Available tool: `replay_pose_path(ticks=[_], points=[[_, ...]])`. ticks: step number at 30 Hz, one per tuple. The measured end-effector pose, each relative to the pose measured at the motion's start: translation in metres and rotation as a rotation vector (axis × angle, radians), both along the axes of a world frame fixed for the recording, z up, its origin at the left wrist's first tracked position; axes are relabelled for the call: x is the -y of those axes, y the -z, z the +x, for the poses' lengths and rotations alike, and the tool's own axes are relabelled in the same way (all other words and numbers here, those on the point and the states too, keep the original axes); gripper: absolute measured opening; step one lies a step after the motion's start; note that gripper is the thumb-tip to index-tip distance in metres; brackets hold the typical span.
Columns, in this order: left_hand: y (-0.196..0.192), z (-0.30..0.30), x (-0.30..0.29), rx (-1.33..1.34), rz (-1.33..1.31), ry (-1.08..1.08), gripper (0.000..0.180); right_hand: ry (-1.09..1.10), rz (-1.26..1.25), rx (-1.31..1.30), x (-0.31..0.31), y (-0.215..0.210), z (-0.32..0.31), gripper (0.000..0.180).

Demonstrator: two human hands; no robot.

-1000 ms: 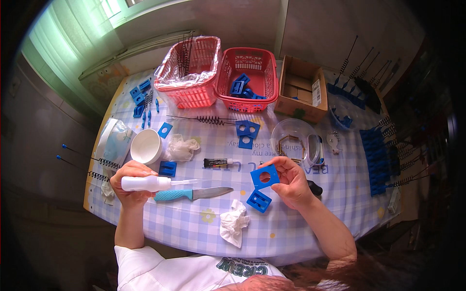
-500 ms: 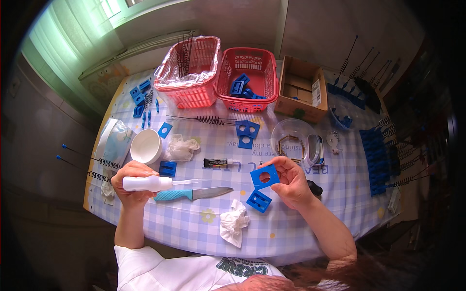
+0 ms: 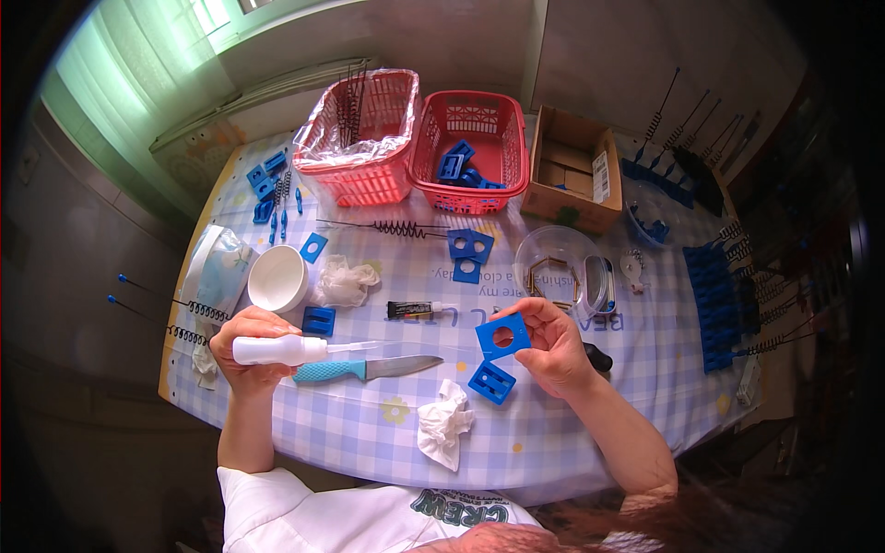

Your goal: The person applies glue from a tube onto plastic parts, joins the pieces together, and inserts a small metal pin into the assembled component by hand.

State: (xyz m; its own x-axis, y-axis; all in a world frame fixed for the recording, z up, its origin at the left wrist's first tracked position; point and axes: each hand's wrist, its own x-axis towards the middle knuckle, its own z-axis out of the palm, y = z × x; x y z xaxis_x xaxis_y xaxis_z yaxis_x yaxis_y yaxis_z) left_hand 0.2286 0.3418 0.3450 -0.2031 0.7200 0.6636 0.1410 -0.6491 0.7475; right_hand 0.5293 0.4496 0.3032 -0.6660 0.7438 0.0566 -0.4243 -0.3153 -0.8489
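1) Left hand (image 3: 247, 348), one: fingers were wrapped around a white bottle (image 3: 288, 349), whose thin clear nozzle pointed rightward
2) Right hand (image 3: 555, 355), one: thumb and fingers pinched a blue plate (image 3: 487, 336) with a round hole, which was held up over the checked tablecloth (image 3: 572, 433)
3) Slotted blue block (image 3: 492, 382), one: lay just below the plate in view
4) Knife (image 3: 334, 370), turquoise-handled, one: lay near the bottle
5) Crumpled white tissue (image 3: 444, 427), one: lay near the block

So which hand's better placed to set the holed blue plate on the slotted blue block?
Probably your right hand: it holds the holed blue plate, close to the slotted blue block. Your left hand holds a white bottle, farther from the block.
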Motion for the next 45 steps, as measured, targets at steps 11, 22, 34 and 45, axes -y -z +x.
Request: replay_pose_path(ticks=[11,22,34,45], points=[[0.0001,-0.0010,0.0004,0.002,0.005,0.002,0.034,0.002,-0.002,-0.003,0.0002,0.0004,-0.0002,0.046],[0.0005,-0.0011,-0.0003,-0.004,0.005,0.002,0.033,0.000,-0.007,0.000,0.0005,-0.0011,0.0000,0.046],[0.0010,0.0015,-0.0013,0.029,0.016,-0.030,0.033,0.000,-0.003,0.011,0.0000,-0.0008,0.0001,0.045],[0.0027,-0.0027,-0.0006,0.083,-0.010,0.003,0.031,-0.001,-0.005,0.013,0.0003,-0.0001,0.0007,0.045]])
